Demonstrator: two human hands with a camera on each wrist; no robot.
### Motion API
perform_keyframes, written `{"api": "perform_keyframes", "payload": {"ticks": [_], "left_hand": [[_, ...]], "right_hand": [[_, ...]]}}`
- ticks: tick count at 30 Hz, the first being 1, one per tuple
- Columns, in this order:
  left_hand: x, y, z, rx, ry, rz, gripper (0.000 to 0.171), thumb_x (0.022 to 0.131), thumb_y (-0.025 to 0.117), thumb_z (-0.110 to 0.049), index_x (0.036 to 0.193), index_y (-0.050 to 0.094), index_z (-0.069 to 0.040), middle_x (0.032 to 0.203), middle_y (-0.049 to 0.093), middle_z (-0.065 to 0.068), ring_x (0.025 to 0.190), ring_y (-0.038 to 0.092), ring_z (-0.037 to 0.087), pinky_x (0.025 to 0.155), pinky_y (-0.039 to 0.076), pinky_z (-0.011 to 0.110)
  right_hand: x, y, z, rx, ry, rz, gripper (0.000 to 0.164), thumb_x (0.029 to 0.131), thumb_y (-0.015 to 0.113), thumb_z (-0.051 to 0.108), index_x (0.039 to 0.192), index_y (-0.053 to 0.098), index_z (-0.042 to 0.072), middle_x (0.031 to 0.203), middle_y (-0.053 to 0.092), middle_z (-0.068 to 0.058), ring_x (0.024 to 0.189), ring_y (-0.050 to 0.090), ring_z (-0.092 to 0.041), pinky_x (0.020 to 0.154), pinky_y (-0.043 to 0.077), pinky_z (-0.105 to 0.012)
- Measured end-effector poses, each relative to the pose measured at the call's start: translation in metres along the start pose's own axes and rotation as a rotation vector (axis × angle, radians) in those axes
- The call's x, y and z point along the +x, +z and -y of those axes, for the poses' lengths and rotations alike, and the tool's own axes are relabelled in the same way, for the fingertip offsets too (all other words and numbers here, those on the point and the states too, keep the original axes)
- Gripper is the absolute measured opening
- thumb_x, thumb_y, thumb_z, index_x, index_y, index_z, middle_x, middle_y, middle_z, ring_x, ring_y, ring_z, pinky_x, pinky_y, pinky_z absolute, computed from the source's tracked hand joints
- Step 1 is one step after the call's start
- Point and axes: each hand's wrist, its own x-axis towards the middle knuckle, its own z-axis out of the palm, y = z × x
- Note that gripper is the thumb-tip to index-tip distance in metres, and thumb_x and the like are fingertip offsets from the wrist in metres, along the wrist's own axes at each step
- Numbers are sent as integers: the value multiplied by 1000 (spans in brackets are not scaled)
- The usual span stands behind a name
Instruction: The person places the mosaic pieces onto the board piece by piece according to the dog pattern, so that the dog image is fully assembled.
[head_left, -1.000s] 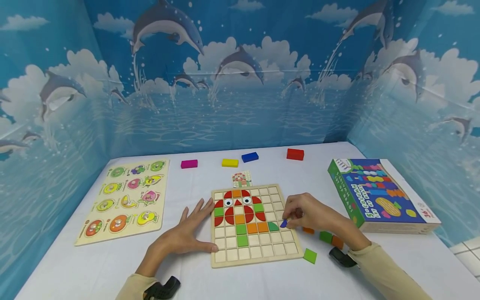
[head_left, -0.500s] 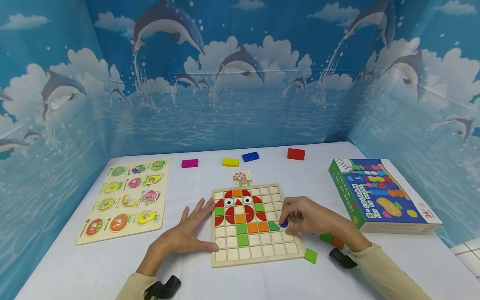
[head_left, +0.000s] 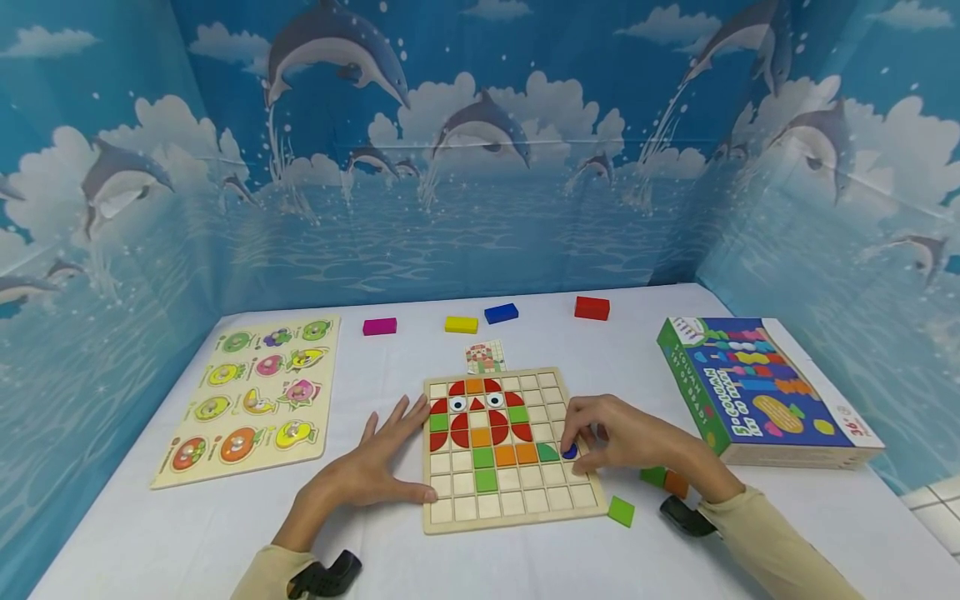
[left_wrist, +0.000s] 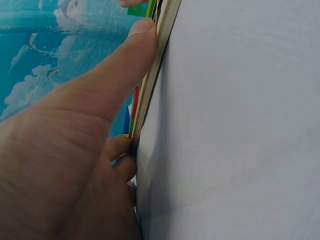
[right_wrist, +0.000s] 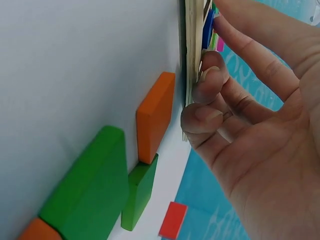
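A wooden grid board (head_left: 517, 518) lies on the white cloth, with red, green, orange and eye-printed tiles forming an owl-like pattern in it. My left hand (head_left: 371, 467) is spread along its left side, thumb and fingertips against the edge. On the right part of the board, my right hand (head_left: 611, 433) has its thumb and index finger at a small rounded blue tile (head_left: 570, 451). This tile sits beside a green quarter-circle tile (head_left: 548, 452). In the right wrist view, a fingertip touches the blue tile (right_wrist: 208, 31) while the other fingers are curled near the board's edge.
Loose green (head_left: 621, 512) and orange (head_left: 676, 485) tiles lie right of the board. A pattern card (head_left: 485, 357) is behind it. Several colored blocks, including a red block (head_left: 592, 308), stand farther back. A fruit puzzle board (head_left: 247, 404) is left, a toy box (head_left: 768, 392) right.
My right hand has shifted slightly left, bringing the blue tile from a tilted position down to lie in the grid beside the green quarter-circle. The left hand has stayed put.
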Motion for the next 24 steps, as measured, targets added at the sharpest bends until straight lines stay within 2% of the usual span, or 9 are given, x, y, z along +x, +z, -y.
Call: {"api": "perform_keyframes", "payload": {"ticks": [7,13,24], "left_hand": [[0,0,0,0,3,0,124,78,96,-49,174,24,-18,182,13,0,169,-5,29,131,-14,61],[1,1,0,-2,-2,2,124,78,96,-49,174,24,-19,182,13,-1,169,-5,28,131,-15,61],[1,0,0,-4,2,-1,123,78,96,-49,174,25,-18,182,13,-1,169,-5,29,131,-14,61]], "right_hand": [[-1,-1,0,-1,6,-6,18,86,93,20,101,84,21,97,67,2,80,61,-21,66,49,-25],[-6,-7,-2,-33,36,-47,15,86,93,19,94,80,21,93,66,4,82,60,-21,68,51,-28],[-7,-8,0,-29,49,-24,12,88,92,16,92,81,19,94,66,3,83,61,-22,69,52,-29]]}}
